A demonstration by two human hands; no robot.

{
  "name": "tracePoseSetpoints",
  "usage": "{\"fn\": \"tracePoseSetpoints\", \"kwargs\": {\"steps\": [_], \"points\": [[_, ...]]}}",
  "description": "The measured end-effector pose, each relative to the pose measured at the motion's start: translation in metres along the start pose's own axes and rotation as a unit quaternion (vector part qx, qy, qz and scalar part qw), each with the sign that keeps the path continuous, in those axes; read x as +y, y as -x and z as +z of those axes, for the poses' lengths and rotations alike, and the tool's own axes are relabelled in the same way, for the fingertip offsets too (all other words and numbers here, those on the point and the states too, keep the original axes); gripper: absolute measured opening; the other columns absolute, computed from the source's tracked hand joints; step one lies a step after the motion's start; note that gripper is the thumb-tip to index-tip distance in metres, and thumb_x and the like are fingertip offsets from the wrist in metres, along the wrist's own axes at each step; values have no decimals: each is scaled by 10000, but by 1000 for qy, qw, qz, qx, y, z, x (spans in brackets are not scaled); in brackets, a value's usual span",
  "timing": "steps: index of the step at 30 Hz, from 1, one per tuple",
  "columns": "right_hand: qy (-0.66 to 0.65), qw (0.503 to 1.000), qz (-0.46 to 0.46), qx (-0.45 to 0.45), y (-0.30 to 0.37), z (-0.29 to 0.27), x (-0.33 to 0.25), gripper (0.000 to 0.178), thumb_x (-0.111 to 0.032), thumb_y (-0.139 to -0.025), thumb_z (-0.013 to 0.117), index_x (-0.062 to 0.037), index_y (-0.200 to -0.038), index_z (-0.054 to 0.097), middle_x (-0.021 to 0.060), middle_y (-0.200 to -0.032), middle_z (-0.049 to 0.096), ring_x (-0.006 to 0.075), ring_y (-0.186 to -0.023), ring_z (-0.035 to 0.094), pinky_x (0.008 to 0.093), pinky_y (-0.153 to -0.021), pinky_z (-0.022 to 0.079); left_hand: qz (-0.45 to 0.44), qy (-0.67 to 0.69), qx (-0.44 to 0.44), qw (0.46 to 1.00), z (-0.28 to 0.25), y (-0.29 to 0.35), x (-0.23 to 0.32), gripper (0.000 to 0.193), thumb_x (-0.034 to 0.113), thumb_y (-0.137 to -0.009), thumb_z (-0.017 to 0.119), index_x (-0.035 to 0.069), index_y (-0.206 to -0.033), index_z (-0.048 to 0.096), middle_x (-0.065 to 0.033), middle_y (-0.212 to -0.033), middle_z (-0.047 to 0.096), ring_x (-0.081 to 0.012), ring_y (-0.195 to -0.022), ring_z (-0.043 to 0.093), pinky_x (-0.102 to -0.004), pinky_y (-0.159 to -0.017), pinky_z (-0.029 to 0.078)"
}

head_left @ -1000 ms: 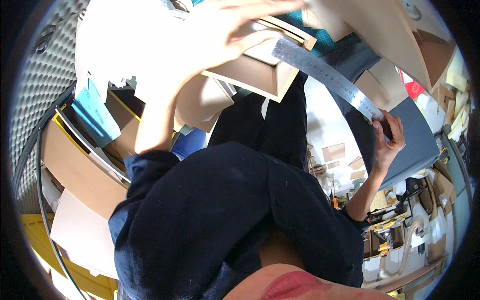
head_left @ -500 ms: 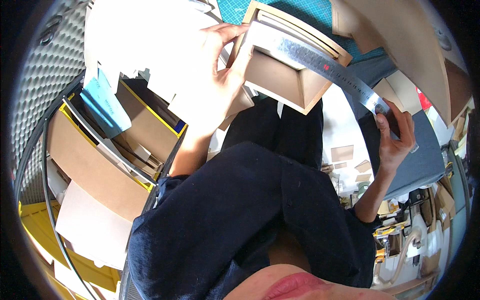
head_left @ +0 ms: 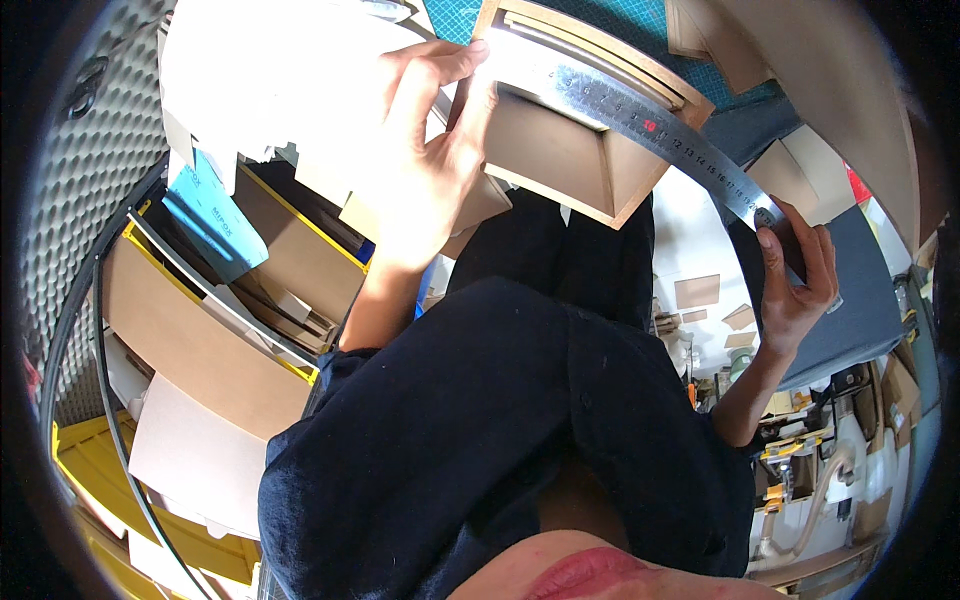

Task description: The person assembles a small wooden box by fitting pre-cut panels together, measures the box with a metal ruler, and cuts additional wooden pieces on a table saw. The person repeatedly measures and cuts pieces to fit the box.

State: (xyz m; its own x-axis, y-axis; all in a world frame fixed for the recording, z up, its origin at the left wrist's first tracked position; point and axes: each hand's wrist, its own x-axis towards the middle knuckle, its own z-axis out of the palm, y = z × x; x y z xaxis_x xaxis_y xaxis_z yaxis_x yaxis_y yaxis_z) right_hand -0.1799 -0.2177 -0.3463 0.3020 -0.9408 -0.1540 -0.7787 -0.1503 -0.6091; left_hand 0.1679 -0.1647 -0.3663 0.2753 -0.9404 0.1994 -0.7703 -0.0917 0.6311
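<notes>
A steel ruler (head_left: 690, 148) lies across the top of an open, light-brown box (head_left: 545, 150) made of thin board. My right hand (head_left: 797, 270) pinches the ruler's right end, which sticks out well past the box. At the box's left wall, my left hand (head_left: 435, 140) has its index finger on the rim and its thumb just below, gripping that side by the ruler's left end. Strong glare washes out this end of the ruler, so whether my left fingers touch it is hard to see. Inside the box, a bare floor and inner walls show below the ruler.
A teal cutting mat (head_left: 640, 25) lies under the box's far side. Board pieces (head_left: 725, 50) lean at the upper right. To my left stand a yellow-edged bin of boards (head_left: 200, 320) and a blue sheet (head_left: 215, 220). Board scraps (head_left: 697, 291) are scattered on the right.
The view has shifted slightly. Both hands keep their places on the box and the ruler, and the ruler still spans the box.
</notes>
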Motion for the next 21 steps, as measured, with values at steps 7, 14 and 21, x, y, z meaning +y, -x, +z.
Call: {"fn": "tracePoseSetpoints", "kwargs": {"steps": [7,14,21], "points": [[0,1000,16,0,5,2,-2,362,-232,-781,849,-105,-1109,767,3,-797,645,110,-710,552,271,-629,431,23,-14,7,1000,2,-2,-2,157,-8,-828,774,31,-967,712,-95,-1033,669,-151,-944,676,-283,-835,596],[-8,1000,19,13,6,3,-7,359,-214,-764,857,-105,-1095,772,-3,-766,628,110,-689,539,277,-614,410,32,-54,-6,998,0,-6,2,164,-11,-810,781,39,-953,719,-86,-1043,650,-143,-929,672,-281,-816,595],[-18,1000,10,21,1,2,-8,370,-243,-739,870,-107,-1071,778,-6,-715,587,120,-654,492,295,-599,376,38,-66,-38,996,-2,-8,1,172,-41,-825,751,11,-979,695,-97,-1080,604,-177,-994,671,-299,-856,626]]}}
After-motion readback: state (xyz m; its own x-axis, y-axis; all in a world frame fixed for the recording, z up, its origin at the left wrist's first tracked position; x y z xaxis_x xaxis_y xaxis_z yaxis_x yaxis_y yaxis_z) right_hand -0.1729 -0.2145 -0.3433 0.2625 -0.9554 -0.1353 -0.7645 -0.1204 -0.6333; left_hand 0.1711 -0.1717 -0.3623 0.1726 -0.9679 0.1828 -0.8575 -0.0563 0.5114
